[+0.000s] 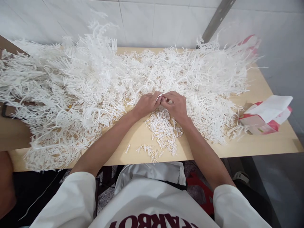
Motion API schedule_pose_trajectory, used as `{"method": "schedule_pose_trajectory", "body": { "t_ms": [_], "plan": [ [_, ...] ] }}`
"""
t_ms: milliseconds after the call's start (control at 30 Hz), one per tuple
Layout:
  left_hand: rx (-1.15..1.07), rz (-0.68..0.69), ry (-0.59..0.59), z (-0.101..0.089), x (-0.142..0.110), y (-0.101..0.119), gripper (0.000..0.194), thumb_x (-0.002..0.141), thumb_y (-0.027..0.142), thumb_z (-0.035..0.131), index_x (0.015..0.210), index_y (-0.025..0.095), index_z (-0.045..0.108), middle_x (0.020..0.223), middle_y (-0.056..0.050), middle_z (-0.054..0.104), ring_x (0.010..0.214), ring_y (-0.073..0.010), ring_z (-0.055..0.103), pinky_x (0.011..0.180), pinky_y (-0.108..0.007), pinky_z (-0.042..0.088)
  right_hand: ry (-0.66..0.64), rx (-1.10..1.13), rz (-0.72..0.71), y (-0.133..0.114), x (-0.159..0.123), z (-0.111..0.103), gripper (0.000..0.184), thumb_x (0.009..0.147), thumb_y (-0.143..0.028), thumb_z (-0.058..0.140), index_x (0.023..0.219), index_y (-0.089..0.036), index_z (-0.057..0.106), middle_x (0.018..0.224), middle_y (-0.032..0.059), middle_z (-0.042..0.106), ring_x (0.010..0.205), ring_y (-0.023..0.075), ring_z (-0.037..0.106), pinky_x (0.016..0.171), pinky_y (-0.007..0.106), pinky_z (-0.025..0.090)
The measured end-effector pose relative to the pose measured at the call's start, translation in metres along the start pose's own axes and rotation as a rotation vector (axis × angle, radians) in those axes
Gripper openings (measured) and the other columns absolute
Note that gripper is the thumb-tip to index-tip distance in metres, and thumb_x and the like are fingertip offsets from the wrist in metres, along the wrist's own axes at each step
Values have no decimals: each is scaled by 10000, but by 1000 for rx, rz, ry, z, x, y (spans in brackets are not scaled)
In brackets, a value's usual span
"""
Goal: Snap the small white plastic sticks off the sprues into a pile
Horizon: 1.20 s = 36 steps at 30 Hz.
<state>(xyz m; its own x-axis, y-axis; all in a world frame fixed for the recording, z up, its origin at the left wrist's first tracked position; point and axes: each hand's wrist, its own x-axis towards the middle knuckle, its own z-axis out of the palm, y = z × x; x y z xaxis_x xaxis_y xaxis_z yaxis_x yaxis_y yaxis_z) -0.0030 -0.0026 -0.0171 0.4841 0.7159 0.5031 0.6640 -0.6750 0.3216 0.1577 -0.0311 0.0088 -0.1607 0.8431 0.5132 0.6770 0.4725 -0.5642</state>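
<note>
My left hand (147, 104) and my right hand (176, 105) meet above the middle of the table. Both are closed, fingertips pinched together around a thin white plastic strip (160, 95); most of it is hidden by the fingers. Just below my hands lies a small heap of short white plastic sticks (163, 129), some loose near the table's front edge. Beyond and to both sides spreads a big tangled pile of white branched plastic pieces (95, 76), looking like moulding sprues.
A red and white paper bag (266, 115) stands at the table's right. Brown cardboard (14, 133) borders the left end. A tiled wall (152, 22) and a metal post (217, 19) rise behind the wooden table (268, 144). Another person's arm (6, 183) shows at far left.
</note>
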Motion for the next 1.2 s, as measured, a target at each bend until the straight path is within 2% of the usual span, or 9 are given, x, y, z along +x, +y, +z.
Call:
{"method": "schedule_pose_trajectory", "body": {
  "t_ms": [233,333,433,533,667,800,1033,1133,1200],
  "plan": [
    [-213,-232,91,-6,3,-6,427,978,454,259,1047,154,557,712,-46,657,584,-139,573,582,-280,400,139,157,67,-4,1,-5,218,888,-380,529,851,-263,709,862,2,707,728,131,620,616,296,494],
    [-232,-226,50,-8,3,-5,469,976,487,245,1060,152,562,698,-41,646,594,-147,570,594,-286,398,269,224,158,-1,3,-7,266,886,-470,528,841,-255,679,833,8,670,716,126,606,614,291,490],
    [-213,-185,-18,-9,3,-2,506,972,512,227,1056,144,564,669,-42,621,581,-153,560,590,-292,385,359,282,223,7,4,-5,330,905,-541,450,987,-273,624,879,15,634,716,122,596,624,294,497],
    [-195,-186,-29,-8,3,-2,555,972,519,174,1084,139,562,672,-56,622,575,-160,557,598,-303,387,328,336,249,12,4,-1,365,890,-579,448,1100,-301,558,905,13,621,720,121,592,636,293,507],
    [-203,-199,8,-6,3,-4,567,967,547,184,1109,150,562,692,-54,633,609,-159,576,603,-295,394,216,339,275,13,3,1,351,860,-579,511,1030,-285,599,905,6,636,700,108,577,645,279,502],
    [-199,-205,-19,-8,3,-2,549,969,533,219,1134,129,552,713,-63,643,652,-172,603,618,-297,408,163,313,240,10,3,1,349,882,-562,484,1015,-272,626,944,16,646,798,126,595,702,284,502],
    [-287,-301,-37,-18,4,4,475,988,474,224,1230,149,473,655,-13,641,609,-144,604,666,-285,442,158,355,266,9,2,1,366,884,-563,487,1100,-294,610,750,-23,623,621,97,556,629,269,491],
    [-315,-327,-41,-20,4,5,500,986,488,220,1237,135,470,614,-4,624,582,-143,600,668,-289,449,140,367,242,13,2,1,370,904,-556,450,1117,-299,610,873,0,676,712,113,621,696,293,524],
    [-323,-332,-42,-20,4,5,512,987,489,211,1241,127,468,605,-3,621,573,-143,599,667,-290,452,140,324,198,14,3,1,371,916,-549,427,1121,-302,614,1029,23,680,855,140,651,770,323,534]
  ]
}}
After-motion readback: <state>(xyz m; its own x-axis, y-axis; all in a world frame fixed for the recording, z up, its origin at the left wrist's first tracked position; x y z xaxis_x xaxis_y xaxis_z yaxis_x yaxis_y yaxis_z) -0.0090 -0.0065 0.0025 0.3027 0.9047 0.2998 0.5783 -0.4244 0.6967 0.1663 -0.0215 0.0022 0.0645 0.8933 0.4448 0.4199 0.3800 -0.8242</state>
